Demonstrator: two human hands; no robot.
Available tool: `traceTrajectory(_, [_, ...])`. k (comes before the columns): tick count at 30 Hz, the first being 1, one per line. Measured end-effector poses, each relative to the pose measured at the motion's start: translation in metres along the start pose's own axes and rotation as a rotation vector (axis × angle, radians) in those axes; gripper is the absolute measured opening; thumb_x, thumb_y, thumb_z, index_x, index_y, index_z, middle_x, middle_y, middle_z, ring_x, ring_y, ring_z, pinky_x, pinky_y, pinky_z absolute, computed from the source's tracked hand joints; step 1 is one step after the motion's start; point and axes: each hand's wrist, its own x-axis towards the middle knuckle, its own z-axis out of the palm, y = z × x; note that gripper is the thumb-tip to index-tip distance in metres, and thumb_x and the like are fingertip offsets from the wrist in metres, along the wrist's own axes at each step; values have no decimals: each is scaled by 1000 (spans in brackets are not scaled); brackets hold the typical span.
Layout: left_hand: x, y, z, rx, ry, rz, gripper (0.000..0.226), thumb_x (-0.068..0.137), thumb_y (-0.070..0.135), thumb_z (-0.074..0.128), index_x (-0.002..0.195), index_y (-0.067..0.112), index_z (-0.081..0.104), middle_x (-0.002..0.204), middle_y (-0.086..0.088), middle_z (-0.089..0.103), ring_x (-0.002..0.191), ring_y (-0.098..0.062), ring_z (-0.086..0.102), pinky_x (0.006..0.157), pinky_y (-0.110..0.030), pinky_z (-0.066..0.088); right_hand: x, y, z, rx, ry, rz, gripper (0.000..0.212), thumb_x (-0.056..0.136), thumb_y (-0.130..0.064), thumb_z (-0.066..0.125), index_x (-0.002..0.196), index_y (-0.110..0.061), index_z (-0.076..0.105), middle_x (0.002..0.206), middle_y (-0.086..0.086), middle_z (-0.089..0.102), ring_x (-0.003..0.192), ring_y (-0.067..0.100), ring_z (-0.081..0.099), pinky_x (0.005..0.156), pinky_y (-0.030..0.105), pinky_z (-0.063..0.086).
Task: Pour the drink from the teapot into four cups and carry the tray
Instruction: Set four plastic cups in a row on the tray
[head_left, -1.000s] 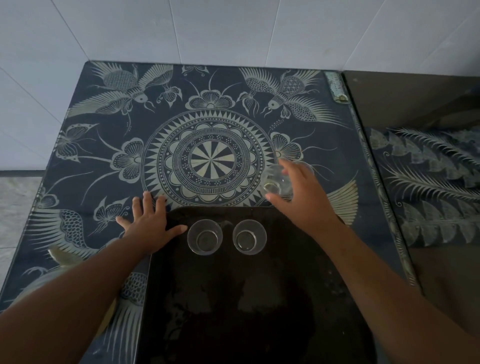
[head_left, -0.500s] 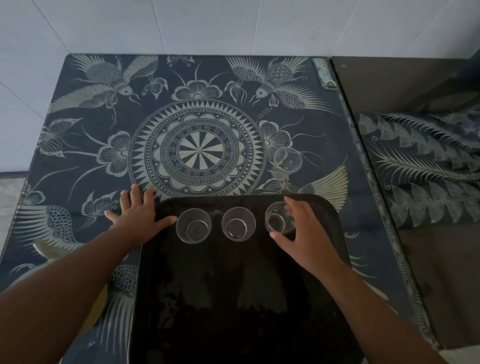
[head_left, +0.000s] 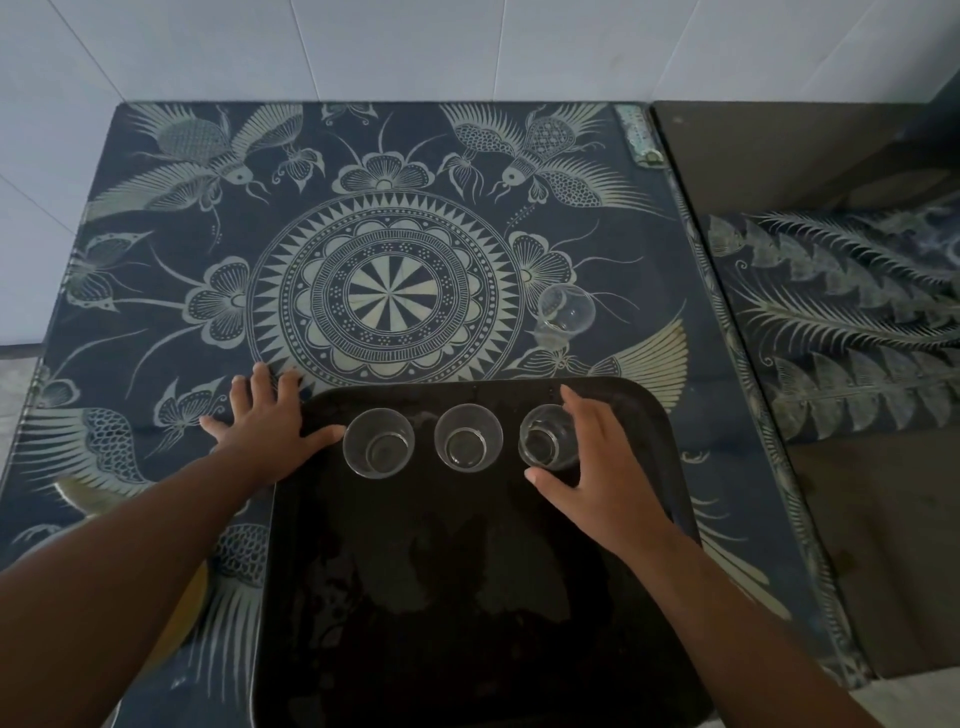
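Clear glass is blurring at the third small cup (head_left: 545, 439), its right side hiding behind the right hand (head_left: 605, 467), whose fingers are curling around it on the black rectangular tray (head_left: 467, 597). The left hand (head_left: 265, 426) is lying spread at the tray's corner. A fourth cup (head_left: 566, 309) is lying tipped on the patterned table (head_left: 156, 291), unchanged since half a second ago.

A single head-worn view looked steeply down from above the near edge of the table (head_left: 156, 322), facing the white tiled wall (head_left: 467, 47) at its far side. It sat close: both forearms entered from the bottom corners, and the black tray (head_left: 467, 597) filled the lower centre. Wide-angle bending curved the table's edges.
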Motion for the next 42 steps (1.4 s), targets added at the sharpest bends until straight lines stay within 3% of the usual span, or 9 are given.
traceTrajectory(9, [0, -1, 1, -8, -2, 3, 112, 82, 79, 56, 164, 19, 8, 173, -14, -10, 159, -41, -8, 114, -83, 13, 27, -7, -27, 96, 57, 35, 69, 88, -60, 49, 144, -20, 44, 133, -10, 45, 121, 1, 45, 100, 23, 39])
traceTrajectory(17, [-2, 0, -2, -21, -8, 6, 111, 83, 78, 57, 164, 19, 7, 173, -15, -10, 159, -42, -9, 115, -83, 11, 86, 4, -47, 5, 121, 34, 78, 86, -41, 70, 150, -14, 33, 142, 3, 38, 128, 13, 41, 99, 25, 36])
traceTrajectory(22, [0, 0, -1, -10, -5, 3, 111, 83, 78, 56, 164, 20, 7, 173, -14, -10, 159, -41, -9, 115, -82, 12, 117, 19, -43, 82, 120, 96, 85, 84, -42, 73, 152, -16, 29, 147, 5, 34, 134, 19, 39, 104, 32, 37])
traceTrajectory(31, [-1, 0, -1, -6, -6, -8, 112, 83, 78, 55, 164, 21, 4, 173, -13, -12, 159, -40, -10, 117, -80, 12, 138, 32, -33, 181, 29, 218, 93, 82, -42, 76, 154, -17, 25, 152, 6, 29, 134, 17, 39, 99, 29, 35])
traceTrajectory(38, [-1, 0, -1, -12, -12, -8, 112, 84, 77, 57, 165, 19, 4, 173, -14, -14, 159, -40, -12, 117, -81, 10, 142, 34, -25, 252, 22, 251, 76, 83, -36, 76, 146, -19, 38, 131, -5, 44, 114, 8, 49, 92, 26, 41])
traceTrajectory(42, [0, 1, 0, -19, -8, -11, 111, 85, 75, 58, 164, 19, 5, 173, -13, -14, 159, -40, -12, 116, -81, 10, 141, 35, -23, 312, 8, 290, 73, 86, -37, 74, 147, -22, 37, 127, -5, 51, 104, 7, 56, 90, 28, 44])
